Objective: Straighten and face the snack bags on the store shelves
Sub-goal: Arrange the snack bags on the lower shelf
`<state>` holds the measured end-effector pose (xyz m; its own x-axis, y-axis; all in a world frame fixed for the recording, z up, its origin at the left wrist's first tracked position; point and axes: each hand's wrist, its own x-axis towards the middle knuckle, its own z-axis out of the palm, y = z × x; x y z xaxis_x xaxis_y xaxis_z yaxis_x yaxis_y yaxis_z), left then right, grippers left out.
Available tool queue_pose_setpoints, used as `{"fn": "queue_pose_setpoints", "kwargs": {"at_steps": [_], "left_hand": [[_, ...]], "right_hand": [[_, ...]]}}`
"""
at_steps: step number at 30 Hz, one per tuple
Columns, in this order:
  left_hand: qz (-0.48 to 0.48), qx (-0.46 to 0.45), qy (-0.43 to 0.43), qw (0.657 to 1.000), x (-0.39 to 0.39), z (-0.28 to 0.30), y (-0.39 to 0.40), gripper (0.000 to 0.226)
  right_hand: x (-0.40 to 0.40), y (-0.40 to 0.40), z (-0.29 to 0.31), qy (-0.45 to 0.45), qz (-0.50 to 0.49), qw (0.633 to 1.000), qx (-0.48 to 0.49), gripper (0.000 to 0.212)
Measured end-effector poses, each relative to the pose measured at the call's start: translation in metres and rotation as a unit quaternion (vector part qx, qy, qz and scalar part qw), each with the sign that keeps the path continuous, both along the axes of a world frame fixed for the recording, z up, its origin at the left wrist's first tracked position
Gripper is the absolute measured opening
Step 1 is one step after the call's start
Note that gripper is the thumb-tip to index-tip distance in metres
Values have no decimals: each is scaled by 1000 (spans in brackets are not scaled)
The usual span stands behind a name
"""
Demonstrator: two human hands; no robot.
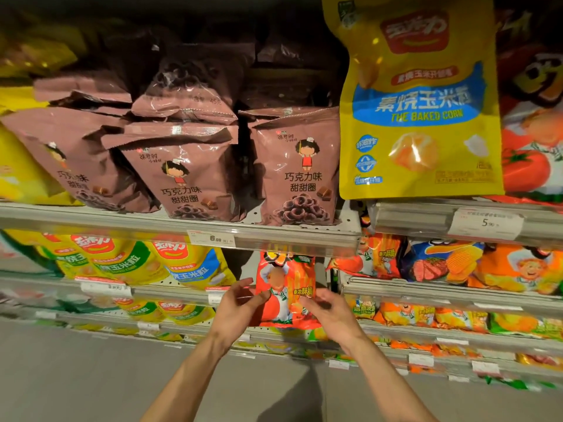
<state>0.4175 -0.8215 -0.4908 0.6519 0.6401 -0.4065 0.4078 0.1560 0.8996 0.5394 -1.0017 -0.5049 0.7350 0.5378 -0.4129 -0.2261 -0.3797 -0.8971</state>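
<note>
While both hands work at the six o'clock position of the view, the glossy orange-red foil snack bag with a cartoon chef stands upright in the gap on the second shelf, front outward. The left hand sits at the bag's nine o'clock edge, fingers spread wide, the thumb touching or nearly touching the foil; the right hand pinches the lower edge at four o'clock. Judgement: the step is best done by squaring the bag to the grey metal shelf lip, pulling it flush with the front, and keeping the chef print level — light pressure only, since the foil creases. Count: one bag in hand; three front-row brown chocolate-ring bags at eleven o'clock, with more stacked behind; one large yellow baked-corn pouch at one o'clock.
</note>
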Motion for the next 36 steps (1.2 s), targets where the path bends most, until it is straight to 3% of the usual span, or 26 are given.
{"fn": "queue_pose_setpoints", "kwargs": {"at_steps": [3, 11, 19, 36], "left_hand": [[-38, 49, 35, 997, -5, 7, -7, 43], [-130, 84, 6, 988, -20, 8, -19, 21], [-174, 82, -37, 981, -44, 11, -45, 29], [-234, 72, -113, 963, -24, 50, -127, 38]], "right_hand": [[-7, -10, 2, -20, 6, 1000, -8, 13], [-36, -36, 17, -46, -28, 998, -14, 17], [-74, -71, 32, -103, -87, 989, -57, 23], [-73, -171, 69, -140, -157, 978, -9, 31]]}}
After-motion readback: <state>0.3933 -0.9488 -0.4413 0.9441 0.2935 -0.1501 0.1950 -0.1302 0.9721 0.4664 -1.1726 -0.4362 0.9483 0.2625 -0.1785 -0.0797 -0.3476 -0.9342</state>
